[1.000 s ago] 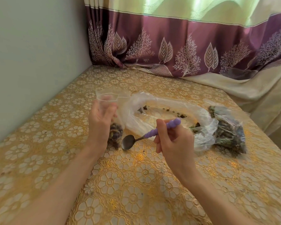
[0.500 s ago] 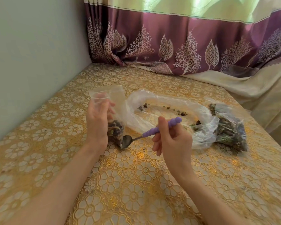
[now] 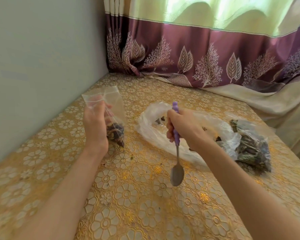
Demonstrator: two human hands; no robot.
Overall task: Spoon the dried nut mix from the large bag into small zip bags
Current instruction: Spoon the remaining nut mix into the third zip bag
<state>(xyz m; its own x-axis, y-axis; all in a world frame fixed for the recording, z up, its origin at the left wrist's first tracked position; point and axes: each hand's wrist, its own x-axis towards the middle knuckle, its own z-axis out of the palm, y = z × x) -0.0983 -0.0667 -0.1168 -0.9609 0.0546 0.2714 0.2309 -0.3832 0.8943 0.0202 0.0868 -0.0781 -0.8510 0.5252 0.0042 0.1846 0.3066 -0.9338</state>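
Two hands were raised over the gold floral tablecloth (image 3: 137, 196). The left hand (image 3: 94, 126) gripped a small zip bag (image 3: 111, 115) upright, fingers curled round its side; dark nut mix (image 3: 115, 133) filled its lower corner, and the mouth stood open at the top. The right hand (image 3: 184, 126) held a purple-handled spoon (image 3: 176, 153) in a closed fist, bowl hanging downward and showing no load. The large bag (image 3: 152, 129) lay flat behind the right hand, nearly spent. A filled bag (image 3: 253, 148) lay just beside it, further right.
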